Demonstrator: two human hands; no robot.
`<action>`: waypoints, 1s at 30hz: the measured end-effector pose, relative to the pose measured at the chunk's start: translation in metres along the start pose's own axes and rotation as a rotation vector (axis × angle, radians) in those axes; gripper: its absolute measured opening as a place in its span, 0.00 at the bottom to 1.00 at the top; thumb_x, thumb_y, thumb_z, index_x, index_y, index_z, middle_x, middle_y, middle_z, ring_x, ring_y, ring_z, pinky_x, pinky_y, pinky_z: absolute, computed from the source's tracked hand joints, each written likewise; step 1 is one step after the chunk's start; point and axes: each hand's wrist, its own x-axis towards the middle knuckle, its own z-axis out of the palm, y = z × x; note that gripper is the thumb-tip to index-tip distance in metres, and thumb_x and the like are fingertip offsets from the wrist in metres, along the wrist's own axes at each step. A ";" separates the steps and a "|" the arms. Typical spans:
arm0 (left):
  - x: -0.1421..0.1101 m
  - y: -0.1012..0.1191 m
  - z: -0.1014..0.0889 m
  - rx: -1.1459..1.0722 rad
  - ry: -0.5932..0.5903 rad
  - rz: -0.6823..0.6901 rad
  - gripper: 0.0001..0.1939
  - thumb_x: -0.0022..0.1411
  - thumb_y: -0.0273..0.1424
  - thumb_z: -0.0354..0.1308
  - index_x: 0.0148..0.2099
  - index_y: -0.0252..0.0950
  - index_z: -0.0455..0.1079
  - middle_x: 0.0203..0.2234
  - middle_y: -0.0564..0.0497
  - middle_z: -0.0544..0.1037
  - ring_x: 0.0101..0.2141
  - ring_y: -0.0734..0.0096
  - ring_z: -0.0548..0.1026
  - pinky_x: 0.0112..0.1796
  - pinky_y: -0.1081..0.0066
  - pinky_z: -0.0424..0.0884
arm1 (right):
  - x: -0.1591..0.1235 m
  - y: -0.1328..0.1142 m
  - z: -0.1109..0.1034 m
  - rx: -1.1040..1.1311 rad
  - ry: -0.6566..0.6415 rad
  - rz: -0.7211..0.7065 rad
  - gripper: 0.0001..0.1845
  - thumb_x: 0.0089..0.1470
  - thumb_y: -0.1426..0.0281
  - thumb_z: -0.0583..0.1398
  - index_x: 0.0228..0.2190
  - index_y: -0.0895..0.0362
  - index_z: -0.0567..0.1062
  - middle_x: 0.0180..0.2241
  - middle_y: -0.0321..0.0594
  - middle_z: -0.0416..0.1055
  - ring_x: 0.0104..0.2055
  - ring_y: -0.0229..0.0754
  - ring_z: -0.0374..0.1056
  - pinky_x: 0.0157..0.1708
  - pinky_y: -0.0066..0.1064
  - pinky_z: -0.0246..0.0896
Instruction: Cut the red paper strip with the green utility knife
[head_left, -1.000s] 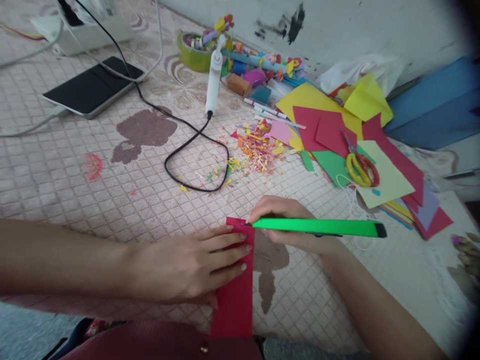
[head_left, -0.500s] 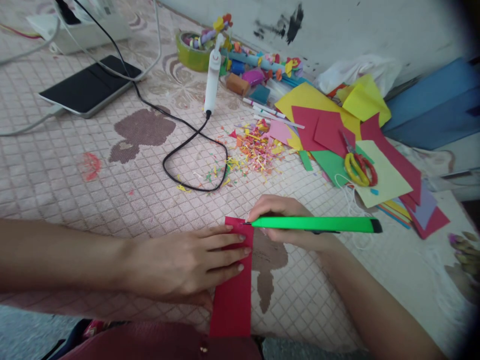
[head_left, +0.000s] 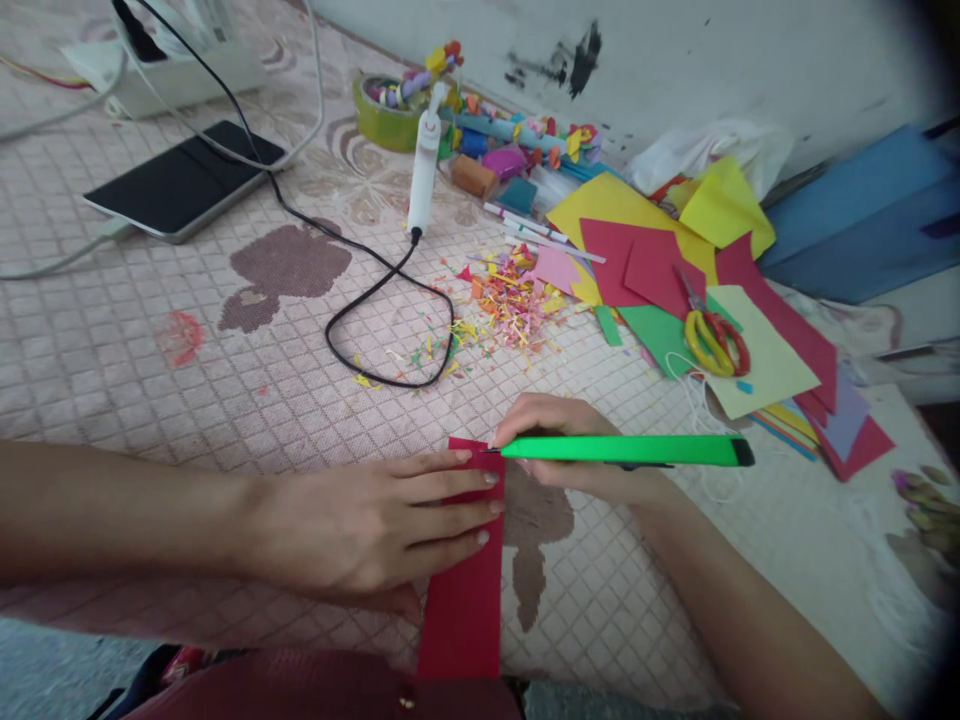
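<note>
A narrow red paper strip point(head_left: 463, 610) lies lengthwise on the tablecloth in front of me, its near end at the table edge. My left hand point(head_left: 375, 520) rests flat across its upper part, fingers stretched and slightly apart, the thumb by the left edge. At the far end, my right hand point(head_left: 559, 425) is closed around a slim green craft knife point(head_left: 622, 450) with a black end. Its thin dark tip touches or hovers just over the strip near my left fingertips; I cannot tell which. Part of the right fingers is hidden behind the green body.
A white glue gun point(head_left: 424, 175) with a looping black cord stands beyond the hands. Paper scraps point(head_left: 517, 300) lie to its right. Coloured paper sheets point(head_left: 660, 260) and yellow-red scissors point(head_left: 716, 342) are further right. A black tablet-like device point(head_left: 184, 180) and a power strip point(head_left: 172, 75) occupy the far left.
The view has shifted very slightly. Both hands, the red strip and the green craft knife keep nearly the same positions relative to one another.
</note>
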 end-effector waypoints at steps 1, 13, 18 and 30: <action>-0.001 -0.002 0.000 -0.001 0.012 0.011 0.23 0.67 0.36 0.48 0.60 0.30 0.61 0.60 0.43 0.61 0.62 0.60 0.55 0.63 0.60 0.50 | 0.000 0.000 0.000 -0.004 -0.002 -0.002 0.08 0.54 0.70 0.59 0.38 0.57 0.75 0.34 0.38 0.71 0.36 0.38 0.66 0.36 0.31 0.60; 0.000 -0.001 -0.002 -0.043 -0.037 -0.007 0.26 0.65 0.38 0.51 0.61 0.28 0.61 0.60 0.41 0.60 0.61 0.55 0.56 0.62 0.59 0.53 | 0.001 0.003 -0.003 0.001 -0.042 -0.017 0.10 0.55 0.67 0.59 0.40 0.57 0.74 0.35 0.39 0.72 0.37 0.39 0.66 0.38 0.32 0.60; 0.001 -0.001 -0.004 -0.098 -0.050 -0.033 0.27 0.64 0.40 0.52 0.61 0.31 0.61 0.60 0.43 0.60 0.61 0.57 0.56 0.62 0.60 0.52 | 0.001 0.004 -0.003 0.023 -0.036 -0.025 0.10 0.55 0.67 0.59 0.39 0.56 0.75 0.35 0.40 0.72 0.37 0.40 0.66 0.38 0.33 0.60; -0.001 0.002 0.001 -0.063 0.021 -0.025 0.28 0.64 0.41 0.52 0.60 0.28 0.61 0.60 0.40 0.61 0.61 0.55 0.57 0.61 0.59 0.53 | 0.000 0.004 -0.003 0.019 -0.045 -0.046 0.10 0.55 0.67 0.59 0.40 0.57 0.75 0.36 0.40 0.72 0.38 0.40 0.66 0.39 0.33 0.60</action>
